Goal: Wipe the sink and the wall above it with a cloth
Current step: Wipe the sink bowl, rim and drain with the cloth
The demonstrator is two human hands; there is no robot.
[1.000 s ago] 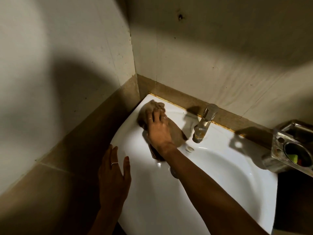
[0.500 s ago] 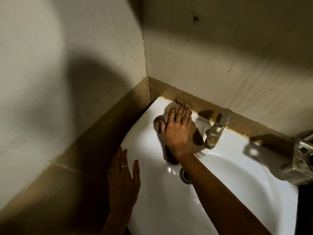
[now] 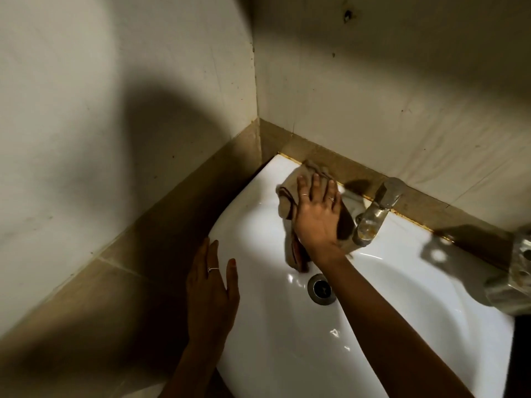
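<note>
Pressing cloth [image 3: 290, 193] flat under spread right hand [image 3: 316, 216] on sink [image 3: 258, 225] rim beside tap [image 3: 373, 214], best keeping even pressure; left hand [image 3: 211, 288] open, gripping nothing.

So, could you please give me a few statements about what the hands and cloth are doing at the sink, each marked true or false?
1. The right hand presses the cloth flat on the sink ledge, left of the tap. True.
2. The left hand holds a second cloth. False: it is empty, open at the sink's left rim.
3. The cloth is on the wall. False: it lies on the sink's back ledge.
4. The overflow hole is uncovered. True.
5. Water runs from the tap. False: no stream is visible.
</note>
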